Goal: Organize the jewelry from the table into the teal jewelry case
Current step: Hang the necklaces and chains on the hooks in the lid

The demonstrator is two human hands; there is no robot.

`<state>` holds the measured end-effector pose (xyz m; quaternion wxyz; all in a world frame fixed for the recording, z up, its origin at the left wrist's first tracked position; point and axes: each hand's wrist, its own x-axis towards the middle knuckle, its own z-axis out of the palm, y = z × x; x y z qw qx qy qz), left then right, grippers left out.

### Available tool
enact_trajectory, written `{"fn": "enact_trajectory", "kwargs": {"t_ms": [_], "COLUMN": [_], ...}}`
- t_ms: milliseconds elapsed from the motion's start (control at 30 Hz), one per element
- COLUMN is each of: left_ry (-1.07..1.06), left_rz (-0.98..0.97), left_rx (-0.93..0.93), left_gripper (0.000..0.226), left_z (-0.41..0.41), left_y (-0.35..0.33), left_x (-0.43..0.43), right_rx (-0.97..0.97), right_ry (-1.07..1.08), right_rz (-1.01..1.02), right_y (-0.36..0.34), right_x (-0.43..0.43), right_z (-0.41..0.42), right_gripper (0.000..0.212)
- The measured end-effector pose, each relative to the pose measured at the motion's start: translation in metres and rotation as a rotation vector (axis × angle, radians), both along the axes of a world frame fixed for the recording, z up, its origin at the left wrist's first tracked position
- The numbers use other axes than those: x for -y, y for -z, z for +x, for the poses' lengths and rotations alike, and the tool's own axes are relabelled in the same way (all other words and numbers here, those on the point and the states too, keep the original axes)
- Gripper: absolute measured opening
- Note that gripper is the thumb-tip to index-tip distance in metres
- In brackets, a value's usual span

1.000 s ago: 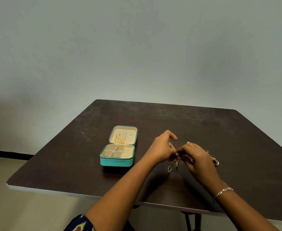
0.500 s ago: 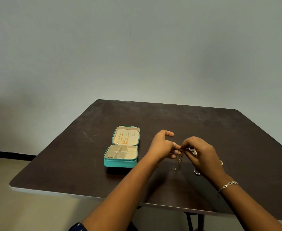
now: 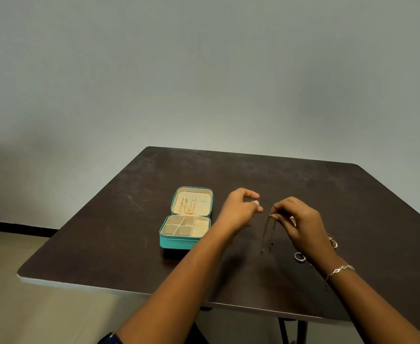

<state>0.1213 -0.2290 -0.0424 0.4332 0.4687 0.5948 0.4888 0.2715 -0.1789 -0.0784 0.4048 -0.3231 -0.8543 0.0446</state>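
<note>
Since half a second back the left hand (image 3: pixel 241 209) has come off the chain (image 3: pixel 268 229) and sits loose, holding nothing as far as I can tell (it's a bit blurry). Only the right hand (image 3: pixel 300 225) pinches the chain's top, so it dangles toward the bench (image 3: pixel 129 244), at 3 o'clock from the teal jewelry case (image 3: pixel 179 243). That case lies open with gold necklaces (image 3: pixel 187 207) hung in the lid, and the base compartments look empty. Still to go are this chain, plus a silver ring (image 3: pixel 299 256) and gold rings (image 3: pixel 333 242) at 5 o'clock of that hand. Maybe halfway, I'd guess.
</note>
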Motion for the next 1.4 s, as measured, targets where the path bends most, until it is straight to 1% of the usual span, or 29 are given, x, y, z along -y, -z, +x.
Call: {"fn": "enact_trajectory", "kwargs": {"t_ms": [33, 133, 200, 267, 333, 400, 500, 567, 700, 800, 900, 1033, 1167, 1267, 1400], "left_ry": [-0.010, -0.046, -0.120, -0.243, -0.399, -0.535, -0.642, -0.652, -0.616, -0.584, -0.575, -0.568, -0.495, -0.439, -0.395], "left_rz": [0.064, 0.236, 0.302, 0.341, 0.342, 0.302, 0.211, 0.163, 0.129, 0.134, 0.184, 0.227, 0.185, 0.146, 0.096], "left_rx": [-0.030, -0.040, -0.046, -0.054, -0.098, -0.151, -0.222, -0.257, -0.264, -0.256, -0.191, -0.116, -0.157, -0.224, -0.288], "left_gripper": [0.018, 0.015, 0.015, 0.016, 0.016, 0.013, 0.010, 0.009, 0.015, 0.017, 0.017, 0.016, 0.025, 0.033, 0.037], "left_z": [-0.005, -0.029, -0.050, -0.074, -0.098, -0.120, -0.143, -0.151, -0.157, -0.159, -0.163, -0.170, -0.175, -0.178, -0.180], "left_y": [-0.003, -0.013, -0.016, -0.013, -0.003, 0.012, 0.035, 0.047, 0.068, 0.081, 0.086, 0.090, 0.092, 0.094, 0.099], "left_x": [0.000, 0.002, 0.001, -0.002, -0.009, -0.015, -0.022, -0.022, -0.020, -0.019, -0.019, -0.021, -0.028, -0.034, -0.039], "right_rx": [-0.037, -0.153, -0.195, -0.218, -0.225, -0.222, -0.223, -0.221, -0.217, -0.141, -0.053, 0.001, 0.023, 0.035, 0.045], "right_ry": [-0.006, -0.012, -0.012, -0.024, -0.043, -0.061, -0.086, -0.098, -0.106, -0.098, -0.085, -0.085, -0.090, -0.091, -0.097], "right_rz": [-0.050, -0.175, -0.228, -0.252, -0.257, -0.260, -0.268, -0.275, -0.295, -0.268, -0.230, -0.216, -0.237, -0.245, -0.257], "right_y": [-0.005, -0.023, -0.035, -0.045, -0.054, -0.061, -0.068, -0.069, -0.067, -0.066, -0.067, -0.072, -0.075, -0.076, -0.073], "right_x": [-0.001, -0.003, -0.004, -0.007, -0.010, -0.011, -0.014, -0.016, -0.019, -0.021, -0.022, -0.023, -0.023, -0.022, -0.022], "right_z": [-0.003, -0.014, -0.024, -0.034, -0.044, -0.055, -0.071, -0.081, -0.097, -0.108, -0.115, -0.127, -0.140, -0.146, -0.152], "right_gripper": [0.012, 0.012, 0.011, 0.012, 0.014, 0.013, 0.011, 0.011, 0.008, 0.007, 0.007, 0.010, 0.014, 0.017, 0.019]}}
